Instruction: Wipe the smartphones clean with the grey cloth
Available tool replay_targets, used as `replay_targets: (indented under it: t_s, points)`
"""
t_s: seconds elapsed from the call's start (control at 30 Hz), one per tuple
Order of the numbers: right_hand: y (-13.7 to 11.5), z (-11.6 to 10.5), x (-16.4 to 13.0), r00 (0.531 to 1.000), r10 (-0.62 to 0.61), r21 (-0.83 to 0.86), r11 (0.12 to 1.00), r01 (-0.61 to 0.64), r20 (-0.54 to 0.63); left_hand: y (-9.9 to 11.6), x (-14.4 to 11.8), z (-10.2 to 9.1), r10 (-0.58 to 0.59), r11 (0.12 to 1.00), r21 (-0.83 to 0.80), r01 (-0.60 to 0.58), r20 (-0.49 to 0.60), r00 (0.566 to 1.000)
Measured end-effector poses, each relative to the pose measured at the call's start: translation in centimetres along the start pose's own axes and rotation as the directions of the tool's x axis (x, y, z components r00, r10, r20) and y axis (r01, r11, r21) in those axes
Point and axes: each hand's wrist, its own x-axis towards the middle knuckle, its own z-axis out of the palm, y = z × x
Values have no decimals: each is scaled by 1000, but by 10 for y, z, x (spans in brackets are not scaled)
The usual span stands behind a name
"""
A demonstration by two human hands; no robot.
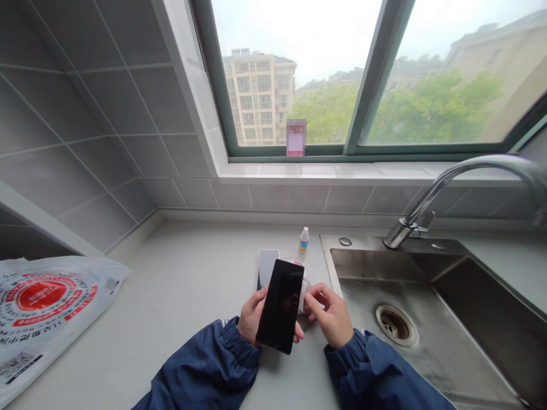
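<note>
Left hand [252, 315] is wrapped round a black phone [281, 306], held upright, top tilted right; right hand [330, 315] pinches a white wipe [303, 289].

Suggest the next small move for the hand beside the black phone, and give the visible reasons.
Probably the right hand should bring the small white cloth-like piece it pinches onto the dark glossy black phone. The left hand holds the phone tilted, screen up, and the piece sits right at its edge, though what it is cannot be told.

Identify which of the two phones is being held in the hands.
The black phone, gripped by the left hand. The other, pale phone lies flat on the counter behind it, untouched.
</note>
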Motion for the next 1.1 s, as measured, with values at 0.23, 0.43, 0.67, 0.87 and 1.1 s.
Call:
replay_targets:
  t_s: [0.23,0.43,0.67,0.87,1.1]
  points:
    - [-5,5,-3,998,-59,-69,996,58,-9,1,-1,3,18,1000,8,-18,35,999]
    - [-10,5,-5,988,-134,-189,975,117,-79,-3,0,0,-9,1000,18,7,77,997]
    - [-14,5,-7,980,-147,-129,983,130,-131,-2,-1,-1,29,999,22,-31,54,998]
    - [-6,-4,2,987,-52,121,990,70,-152,2,-2,2,37,999,4,-37,24,999]
    - [-13,-19,12,980,82,365,931,-9,-184,2,0,0,54,998,-29,-54,-7,999]
